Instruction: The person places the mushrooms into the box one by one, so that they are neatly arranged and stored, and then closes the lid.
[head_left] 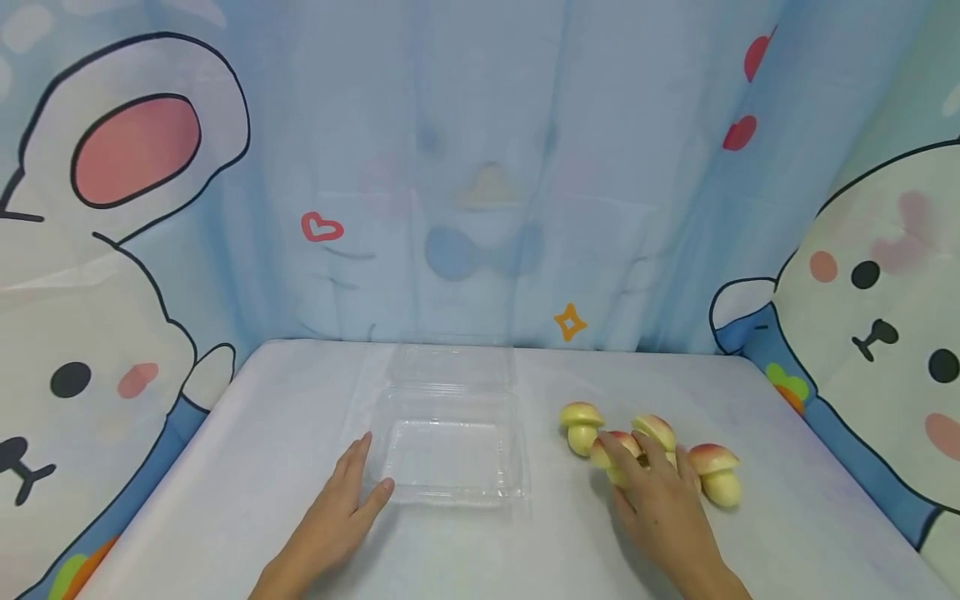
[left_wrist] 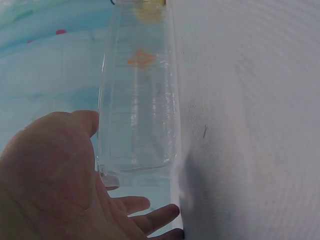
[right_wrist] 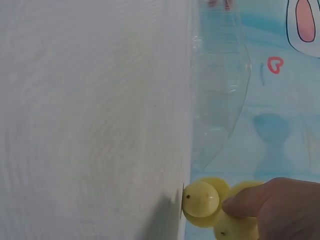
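Note:
A clear plastic clamshell box (head_left: 450, 492) lies opened on the table, its lid (head_left: 450, 367) folded out behind. My left hand (head_left: 335, 508) is at the box's front left corner, fingers extended and spread; in the left wrist view the hand (left_wrist: 60, 175) is beside the box wall (left_wrist: 137, 115) and holds nothing. Among several yellow mushrooms with reddish caps is my right hand (head_left: 663, 508). Its thumb and index finger pinch a mushroom (head_left: 617, 477), partly hidden by the hand. In the right wrist view the thumb (right_wrist: 250, 200) presses on that mushroom (right_wrist: 237, 228).
One mushroom (head_left: 581, 429) stands left of the right hand, another mushroom (head_left: 718, 479) to its right, and a third mushroom (head_left: 654, 429) just behind the fingers. A white cloth covers the table (head_left: 465, 558). A blue cartoon curtain (head_left: 480, 167) hangs behind it.

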